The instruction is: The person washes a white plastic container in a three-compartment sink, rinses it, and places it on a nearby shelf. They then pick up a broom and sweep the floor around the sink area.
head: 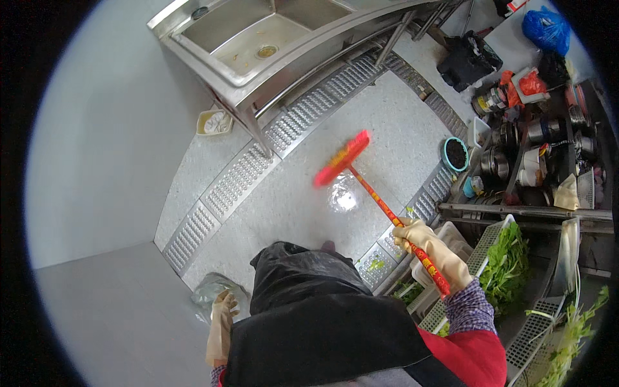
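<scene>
My right hand, in a cream rubber glove, grips the red, patterned handle of a push broom. Its red head, slightly blurred, is out over the grey floor, near a bright light reflection; whether the bristles touch is unclear. At my left side, my gloved left hand has its fingers partly curled. A clear plastic bag shows right behind those fingers, and I cannot tell whether they hold it. My black apron covers the lower middle of the view.
Perforated metal drain covers border the floor. A stainless steel sink stands ahead, a small tub by its leg. To the right are a dark-filled basin, a rack with pots and baskets of leafy greens.
</scene>
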The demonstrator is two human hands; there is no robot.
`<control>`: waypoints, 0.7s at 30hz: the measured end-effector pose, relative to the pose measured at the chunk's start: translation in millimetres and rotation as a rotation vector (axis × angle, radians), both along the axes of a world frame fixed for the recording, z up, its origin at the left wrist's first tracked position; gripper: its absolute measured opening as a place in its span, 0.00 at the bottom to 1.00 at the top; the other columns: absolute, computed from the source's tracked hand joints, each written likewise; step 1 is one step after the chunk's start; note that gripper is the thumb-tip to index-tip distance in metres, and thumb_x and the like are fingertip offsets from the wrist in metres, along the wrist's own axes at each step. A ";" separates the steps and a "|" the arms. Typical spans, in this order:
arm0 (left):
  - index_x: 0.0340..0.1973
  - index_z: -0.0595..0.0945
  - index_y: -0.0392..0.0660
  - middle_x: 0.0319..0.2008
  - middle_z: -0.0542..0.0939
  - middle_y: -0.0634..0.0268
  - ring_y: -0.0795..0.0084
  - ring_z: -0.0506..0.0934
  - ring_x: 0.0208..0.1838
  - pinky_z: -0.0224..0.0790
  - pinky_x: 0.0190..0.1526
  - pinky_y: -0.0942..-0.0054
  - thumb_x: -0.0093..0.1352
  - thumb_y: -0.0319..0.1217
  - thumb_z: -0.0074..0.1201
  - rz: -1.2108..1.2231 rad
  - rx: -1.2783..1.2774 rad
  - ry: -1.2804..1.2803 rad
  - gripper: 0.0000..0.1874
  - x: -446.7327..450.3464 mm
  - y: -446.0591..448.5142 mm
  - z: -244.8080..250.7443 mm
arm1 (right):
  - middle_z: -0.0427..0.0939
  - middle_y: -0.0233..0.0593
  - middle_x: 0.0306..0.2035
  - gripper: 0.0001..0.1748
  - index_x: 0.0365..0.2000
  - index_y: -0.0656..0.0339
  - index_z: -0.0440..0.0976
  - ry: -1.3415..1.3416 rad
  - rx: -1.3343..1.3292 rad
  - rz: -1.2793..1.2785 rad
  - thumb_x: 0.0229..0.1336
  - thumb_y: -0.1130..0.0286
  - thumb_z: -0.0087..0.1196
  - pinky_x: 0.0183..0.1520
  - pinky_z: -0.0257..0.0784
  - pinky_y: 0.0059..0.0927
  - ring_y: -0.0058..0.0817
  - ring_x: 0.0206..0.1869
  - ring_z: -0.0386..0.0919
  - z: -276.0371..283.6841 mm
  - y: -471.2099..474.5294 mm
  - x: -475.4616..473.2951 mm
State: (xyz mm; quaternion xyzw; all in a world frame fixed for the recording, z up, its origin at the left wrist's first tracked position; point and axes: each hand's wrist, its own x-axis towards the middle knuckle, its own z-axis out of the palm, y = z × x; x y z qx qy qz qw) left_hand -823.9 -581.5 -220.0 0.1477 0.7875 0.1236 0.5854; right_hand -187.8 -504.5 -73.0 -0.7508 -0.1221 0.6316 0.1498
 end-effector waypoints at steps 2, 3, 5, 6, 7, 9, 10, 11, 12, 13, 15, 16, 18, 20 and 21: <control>0.65 0.71 0.52 0.51 0.80 0.61 0.65 0.80 0.46 0.76 0.36 0.64 0.72 0.37 0.57 0.036 0.056 0.001 0.26 13.3 47.2 20.2 | 0.77 0.33 0.23 0.20 0.51 0.66 0.73 0.024 0.142 0.021 0.58 0.70 0.56 0.16 0.62 0.20 0.15 0.15 0.67 -7.6 29.0 -0.7; 0.66 0.71 0.52 0.53 0.80 0.61 0.65 0.80 0.47 0.77 0.37 0.64 0.73 0.37 0.56 -0.014 0.122 0.061 0.26 21.6 82.6 32.7 | 0.77 0.32 0.23 0.19 0.49 0.65 0.74 0.043 0.222 0.045 0.58 0.69 0.56 0.16 0.61 0.20 0.14 0.15 0.67 -16.3 49.9 -2.0; 0.66 0.71 0.52 0.57 0.78 0.60 0.65 0.79 0.52 0.77 0.43 0.66 0.74 0.35 0.55 -0.109 0.226 0.244 0.25 42.7 169.3 63.0 | 0.76 0.30 0.22 0.17 0.46 0.64 0.76 0.081 0.265 0.079 0.58 0.67 0.56 0.17 0.61 0.21 0.15 0.15 0.68 -48.0 110.2 -14.4; 0.65 0.71 0.52 0.60 0.77 0.60 0.65 0.78 0.55 0.76 0.48 0.67 0.74 0.33 0.55 -0.169 0.298 0.370 0.24 59.8 216.9 79.2 | 0.76 0.29 0.21 0.14 0.42 0.63 0.77 -0.046 0.457 0.335 0.58 0.66 0.56 0.18 0.63 0.21 0.15 0.15 0.68 -62.5 135.5 -17.8; 0.64 0.72 0.50 0.61 0.76 0.61 0.65 0.77 0.57 0.74 0.52 0.68 0.74 0.31 0.55 -0.248 0.552 0.376 0.23 81.8 262.2 95.7 | 0.76 0.28 0.21 0.13 0.40 0.62 0.77 0.096 0.424 0.133 0.58 0.65 0.57 0.20 0.65 0.22 0.15 0.17 0.69 -85.0 166.9 -36.1; 0.64 0.73 0.47 0.62 0.76 0.61 0.64 0.75 0.60 0.69 0.61 0.70 0.72 0.27 0.55 -0.516 0.978 0.548 0.23 135.3 346.3 129.8 | 0.77 0.26 0.22 0.13 0.40 0.61 0.77 0.221 0.430 -0.059 0.59 0.64 0.58 0.22 0.67 0.22 0.15 0.21 0.72 -123.4 226.3 -66.1; 0.64 0.73 0.46 0.62 0.75 0.60 0.63 0.75 0.62 0.66 0.64 0.70 0.72 0.24 0.55 -0.703 1.199 0.713 0.24 163.3 382.3 147.4 | 0.78 0.27 0.23 0.14 0.42 0.61 0.77 0.214 0.408 -0.070 0.58 0.64 0.58 0.23 0.67 0.22 0.15 0.22 0.73 -138.6 248.2 -73.9; 0.64 0.73 0.45 0.62 0.75 0.58 0.61 0.73 0.63 0.65 0.66 0.69 0.70 0.23 0.57 -0.819 1.270 0.681 0.26 192.4 422.3 161.6 | 0.79 0.27 0.24 0.15 0.43 0.61 0.77 0.199 0.385 -0.072 0.58 0.64 0.58 0.22 0.67 0.21 0.15 0.22 0.73 -151.2 265.4 -75.9; 0.65 0.72 0.45 0.62 0.75 0.56 0.58 0.72 0.64 0.63 0.68 0.67 0.68 0.21 0.58 -0.946 1.418 0.631 0.29 217.6 453.2 174.0 | 0.79 0.28 0.25 0.16 0.44 0.61 0.77 0.187 0.341 -0.062 0.58 0.64 0.59 0.22 0.67 0.20 0.15 0.22 0.73 -161.1 275.5 -79.3; 0.66 0.71 0.46 0.63 0.75 0.54 0.55 0.71 0.66 0.61 0.69 0.65 0.66 0.21 0.60 -0.992 1.347 0.509 0.32 242.5 480.8 181.9 | 0.80 0.28 0.25 0.17 0.46 0.61 0.77 0.209 0.343 -0.031 0.58 0.64 0.59 0.21 0.66 0.19 0.15 0.23 0.73 -166.4 280.7 -78.5; 0.67 0.70 0.48 0.64 0.73 0.50 0.51 0.68 0.69 0.58 0.72 0.62 0.62 0.22 0.65 -1.184 1.269 0.456 0.36 276.8 518.0 188.8 | 0.79 0.30 0.25 0.17 0.46 0.61 0.77 0.199 0.356 -0.175 0.58 0.65 0.59 0.17 0.64 0.19 0.14 0.20 0.72 -165.5 267.1 -63.2; 0.67 0.70 0.49 0.65 0.72 0.50 0.49 0.66 0.71 0.56 0.73 0.61 0.61 0.24 0.67 -1.328 1.271 0.519 0.38 285.5 532.4 190.8 | 0.79 0.32 0.24 0.16 0.46 0.61 0.77 0.246 0.301 -0.239 0.58 0.66 0.57 0.15 0.63 0.20 0.14 0.16 0.69 -161.4 257.1 -52.9; 0.69 0.67 0.49 0.66 0.71 0.49 0.46 0.64 0.72 0.54 0.72 0.57 0.59 0.29 0.70 -1.467 1.142 0.505 0.43 295.8 554.2 188.4 | 0.79 0.35 0.24 0.19 0.49 0.64 0.74 0.178 0.254 -0.254 0.58 0.68 0.55 0.13 0.62 0.20 0.13 0.13 0.67 -148.5 224.6 -38.6; 0.70 0.65 0.50 0.66 0.71 0.48 0.46 0.65 0.71 0.54 0.70 0.51 0.60 0.34 0.70 -1.606 1.106 0.578 0.44 298.0 562.2 180.4 | 0.79 0.36 0.24 0.24 0.55 0.66 0.71 0.112 0.139 -0.344 0.59 0.70 0.55 0.14 0.63 0.21 0.15 0.14 0.67 -132.7 192.3 -32.1; 0.70 0.65 0.51 0.66 0.71 0.48 0.47 0.65 0.71 0.53 0.69 0.50 0.60 0.36 0.70 -1.625 1.154 0.590 0.44 298.0 563.5 176.0 | 0.78 0.36 0.23 0.27 0.58 0.67 0.68 0.089 0.094 -0.382 0.59 0.71 0.56 0.14 0.64 0.21 0.16 0.14 0.68 -124.5 179.6 -33.2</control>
